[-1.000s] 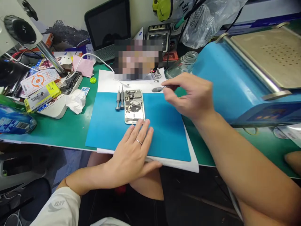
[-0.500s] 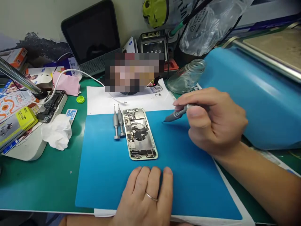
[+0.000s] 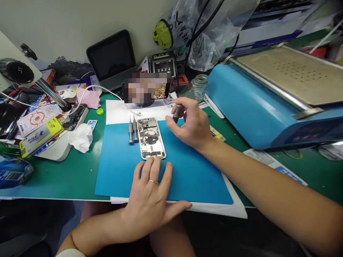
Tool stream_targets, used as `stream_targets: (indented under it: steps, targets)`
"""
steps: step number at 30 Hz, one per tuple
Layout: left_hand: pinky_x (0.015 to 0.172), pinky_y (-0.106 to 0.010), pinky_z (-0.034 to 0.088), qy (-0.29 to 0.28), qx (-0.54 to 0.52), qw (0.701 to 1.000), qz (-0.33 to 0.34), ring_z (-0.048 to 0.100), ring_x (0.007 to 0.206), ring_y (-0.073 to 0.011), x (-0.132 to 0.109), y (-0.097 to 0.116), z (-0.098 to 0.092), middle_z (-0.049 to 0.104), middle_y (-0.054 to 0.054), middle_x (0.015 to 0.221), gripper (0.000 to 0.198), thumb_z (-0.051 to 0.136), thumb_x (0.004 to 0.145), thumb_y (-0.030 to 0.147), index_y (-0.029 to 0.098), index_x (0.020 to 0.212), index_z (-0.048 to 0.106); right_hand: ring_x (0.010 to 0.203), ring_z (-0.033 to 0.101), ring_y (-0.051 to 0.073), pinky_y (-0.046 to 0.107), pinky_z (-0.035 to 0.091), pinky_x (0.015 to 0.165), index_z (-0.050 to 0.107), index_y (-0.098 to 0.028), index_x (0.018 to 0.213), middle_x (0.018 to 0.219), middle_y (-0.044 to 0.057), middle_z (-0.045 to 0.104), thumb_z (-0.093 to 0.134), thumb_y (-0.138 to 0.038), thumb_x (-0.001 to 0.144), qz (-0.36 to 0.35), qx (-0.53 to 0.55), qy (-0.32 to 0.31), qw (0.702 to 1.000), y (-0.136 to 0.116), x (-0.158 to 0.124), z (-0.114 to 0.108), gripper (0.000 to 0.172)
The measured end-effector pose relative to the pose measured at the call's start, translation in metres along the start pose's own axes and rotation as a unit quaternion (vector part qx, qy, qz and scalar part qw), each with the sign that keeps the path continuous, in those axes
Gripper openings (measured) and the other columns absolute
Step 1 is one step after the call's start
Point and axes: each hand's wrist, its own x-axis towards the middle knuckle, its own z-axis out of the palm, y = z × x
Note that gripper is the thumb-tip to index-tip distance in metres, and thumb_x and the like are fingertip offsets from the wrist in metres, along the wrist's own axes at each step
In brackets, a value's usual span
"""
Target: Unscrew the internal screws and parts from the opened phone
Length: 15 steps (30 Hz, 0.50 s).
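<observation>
An opened phone (image 3: 151, 139) lies on the blue mat (image 3: 193, 178), its inner parts facing up. My left hand (image 3: 150, 189) rests palm down with the fingers spread. Its middle fingertips reach the phone's near edge; whether they press on it I cannot tell. To the right of the phone, my right hand (image 3: 191, 123) is closed around a grey screwdriver (image 3: 177, 112), held above the mat. The screwdriver's tip is hidden. Two more grey screwdrivers (image 3: 133, 130) lie side by side at the phone's left, tips pointing away from me.
A propped smartphone (image 3: 160, 91) stands on white paper behind the mat. A glass jar (image 3: 198, 87) and a blue machine with a perforated plate (image 3: 254, 107) are at the right. Crumpled tissue (image 3: 80, 138), boxes (image 3: 43, 137) and a white cable (image 3: 88, 87) crowd the left.
The camera's view has shifted and takes in more of the bench. My left hand has moved forward to the phone and spread. In my right hand the screwdriver has turned from slanted to more upright.
</observation>
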Motion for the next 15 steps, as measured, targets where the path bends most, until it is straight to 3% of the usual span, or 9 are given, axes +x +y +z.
stream_targets:
  steps: [4, 7, 15]
  targets:
    - [0.115, -0.06, 0.033, -0.03, 0.028, 0.999, 0.013, 0.037, 0.144, -0.0404, -0.002, 0.0, 0.001, 0.039, -0.02, 0.156, 0.095, 0.04, 0.085, 0.086, 0.015, 0.149, 0.046, 0.069, 0.064, 0.016, 0.033, 0.058, 0.065, 0.048, -0.022, 0.126, 0.093, 0.005, 0.068, 0.058, -0.022, 0.09, 0.021, -0.018, 0.011, 1.0, 0.0, -0.006, 0.003, 0.037]
    - [0.118, -0.064, 0.028, -0.069, 0.045, 0.997, 0.01, 0.026, 0.15, -0.0428, -0.001, 0.001, 0.0, 0.029, -0.02, 0.163, 0.104, 0.049, 0.078, 0.088, 0.017, 0.154, 0.04, 0.068, 0.062, 0.015, 0.032, 0.057, 0.063, 0.047, -0.023, 0.128, 0.091, 0.004, 0.066, 0.057, -0.022, 0.092, 0.062, -0.001, 0.029, 0.998, -0.002, -0.01, 0.001, 0.038]
    - [0.119, -0.063, 0.028, -0.081, 0.048, 0.994, 0.053, 0.017, 0.155, -0.041, 0.002, -0.001, -0.005, 0.023, -0.018, 0.166, 0.106, 0.06, 0.076, 0.084, 0.02, 0.158, 0.033, 0.058, 0.053, 0.011, 0.027, 0.05, 0.052, 0.046, -0.027, 0.135, 0.084, 0.0, 0.063, 0.062, -0.022, 0.092, 0.073, 0.054, 0.015, 0.996, -0.007, -0.007, -0.009, 0.046]
